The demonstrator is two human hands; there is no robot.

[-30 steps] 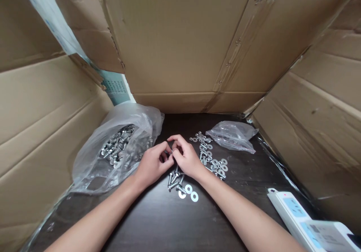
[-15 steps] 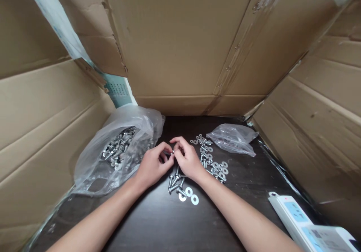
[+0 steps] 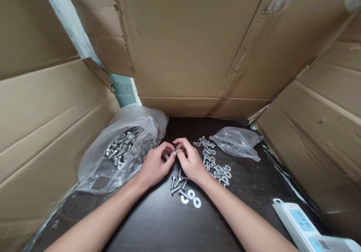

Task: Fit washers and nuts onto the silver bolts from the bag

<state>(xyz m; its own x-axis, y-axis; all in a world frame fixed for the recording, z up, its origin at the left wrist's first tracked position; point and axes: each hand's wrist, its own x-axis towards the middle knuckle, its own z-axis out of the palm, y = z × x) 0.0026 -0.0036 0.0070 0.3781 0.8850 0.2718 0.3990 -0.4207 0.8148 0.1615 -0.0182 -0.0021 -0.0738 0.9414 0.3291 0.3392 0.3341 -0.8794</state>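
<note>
My left hand (image 3: 156,164) and my right hand (image 3: 191,161) meet fingertip to fingertip above the dark table. Thumbs and forefingers of both pinch a small shiny metal fastener (image 3: 175,151); most of it is hidden, so I cannot tell whether it is a bolt, a nut or both together. Just below the hands lie several bolts (image 3: 178,182), some with a nut or washer on the shank. Flat round washers (image 3: 197,202) rest beside them, nearer to me. Right of my right hand spreads a loose pile of bolts, nuts and washers (image 3: 213,160).
A clear plastic bag (image 3: 93,161) holding many bolts (image 3: 123,145) lies open at the left. Another crumpled clear bag (image 3: 237,142) is at the back right. A white power strip (image 3: 296,220) sits at the lower right. Cardboard walls (image 3: 186,41) enclose the table (image 3: 152,222).
The whole view has shifted slightly, so everything appears a little further right. Both hands keep their pinch at the same spot over the table, with only small finger movements.
</note>
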